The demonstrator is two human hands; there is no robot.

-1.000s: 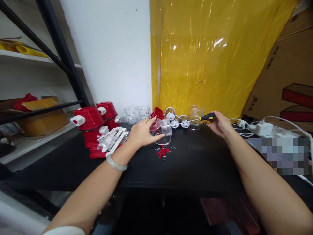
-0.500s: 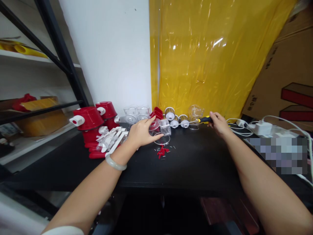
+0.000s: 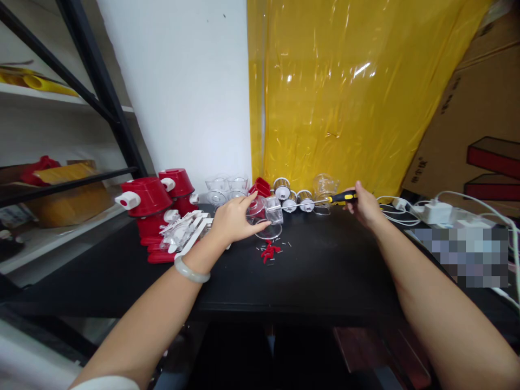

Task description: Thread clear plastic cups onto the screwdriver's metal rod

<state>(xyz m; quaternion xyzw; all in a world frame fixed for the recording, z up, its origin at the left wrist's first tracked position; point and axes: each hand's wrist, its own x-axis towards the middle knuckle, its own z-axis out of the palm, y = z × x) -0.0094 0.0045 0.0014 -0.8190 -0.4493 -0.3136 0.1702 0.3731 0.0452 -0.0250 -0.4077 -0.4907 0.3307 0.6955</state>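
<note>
My left hand (image 3: 235,219) is closed round a clear plastic cup (image 3: 274,210) that lies on its side, its narrow end facing right. In my right hand (image 3: 363,205) is a screwdriver (image 3: 343,197) with a yellow and black handle, its fingers around the end of the handle. The screwdriver's long shaft runs left to the narrow end of the cup; I cannot make out the tip. Just below the cup, small red plastic parts (image 3: 268,251) and several tiny screws (image 3: 284,242) lie scattered on the black table (image 3: 317,281).
Stacked red housings (image 3: 152,197) with white knobs stand at left, beside a pile of clear and white parts (image 3: 184,230). Along the back are clear cups (image 3: 219,190), a red part (image 3: 260,187), metal-and-white cylinders (image 3: 281,188) and another clear cup (image 3: 325,185). White chargers (image 3: 439,212) and cables lie at right.
My right hand's fingers have shifted on the screwdriver handle, showing more of it. The left hand and the clear cup have barely moved.
</note>
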